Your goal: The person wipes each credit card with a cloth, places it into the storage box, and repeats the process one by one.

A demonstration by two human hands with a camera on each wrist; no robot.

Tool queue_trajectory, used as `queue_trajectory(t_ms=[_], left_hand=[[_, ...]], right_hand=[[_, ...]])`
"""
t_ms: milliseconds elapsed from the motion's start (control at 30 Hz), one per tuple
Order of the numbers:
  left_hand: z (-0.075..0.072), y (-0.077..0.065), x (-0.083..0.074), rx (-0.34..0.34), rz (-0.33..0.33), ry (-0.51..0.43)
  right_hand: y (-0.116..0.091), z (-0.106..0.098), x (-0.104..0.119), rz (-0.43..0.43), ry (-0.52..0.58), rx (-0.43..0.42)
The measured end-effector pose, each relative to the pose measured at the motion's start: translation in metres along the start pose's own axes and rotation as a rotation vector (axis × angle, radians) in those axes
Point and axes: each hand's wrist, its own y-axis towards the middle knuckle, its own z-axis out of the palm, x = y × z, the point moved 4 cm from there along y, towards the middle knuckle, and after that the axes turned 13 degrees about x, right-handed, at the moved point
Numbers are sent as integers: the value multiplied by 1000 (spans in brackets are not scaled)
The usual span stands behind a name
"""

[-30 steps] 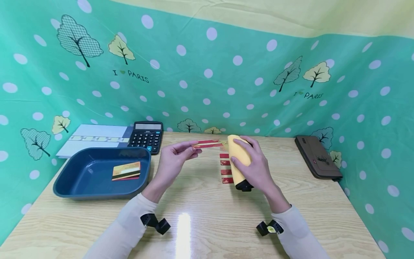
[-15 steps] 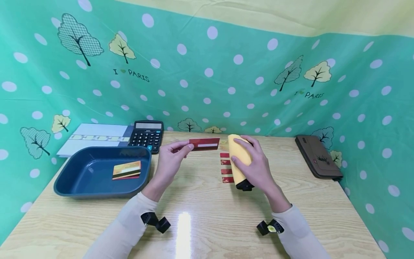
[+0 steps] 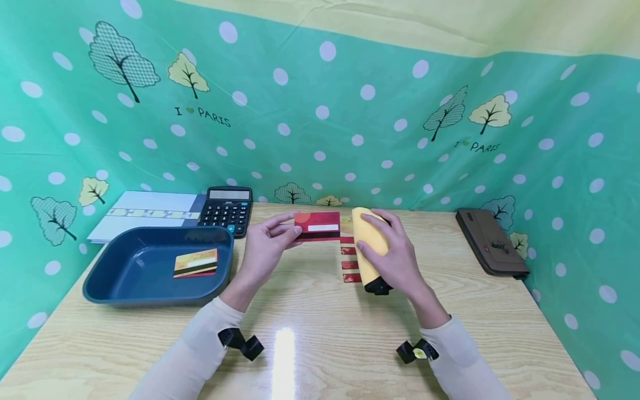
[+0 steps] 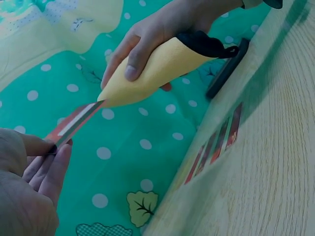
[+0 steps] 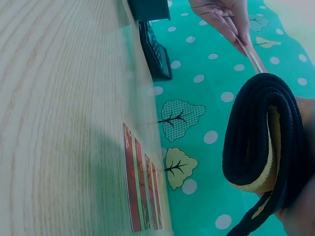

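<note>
My left hand [image 3: 267, 247] pinches a red bank card [image 3: 320, 218] by its left end, between thumb and fingers. Its side with the white signature strip and dark stripe faces the head camera. Just to the right, my right hand [image 3: 395, 253] grips a folded yellow towel [image 3: 371, 244] with black edging and a loop. In the left wrist view the towel [image 4: 157, 71] is above the table, its narrow end right at the card's far edge. Under the towel lies a column of several red cards [image 3: 350, 265], partly hidden by it; a yellowish one shows at the top.
A blue basin [image 3: 125, 272] on the left contains yellow and red bank cards [image 3: 196, 263]. Behind it are a black calculator [image 3: 226, 212] and white papers [image 3: 150, 201]. A brown wallet [image 3: 492, 243] lies at the right, and a polka-dot curtain [image 3: 320, 128] hangs behind the table.
The red card has turned in my left hand from nearly edge-on to showing its striped face. My right hand with the towel has stayed in place.
</note>
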Motion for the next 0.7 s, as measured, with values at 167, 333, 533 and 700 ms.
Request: queue_trajectory(t_ms=[167, 333, 533, 700], left_hand=[[2, 0, 0, -2, 8, 0], [5, 1, 2, 9, -8, 10], [9, 2, 5, 31, -23, -11], [13, 3, 8, 47, -2, -9]], right_hand=[[0, 0, 1, -8, 5, -5], [-1, 2, 4, -7, 20, -3], [-2, 10, 9, -26, 34, 0], [-3, 14, 9, -33, 29, -3]])
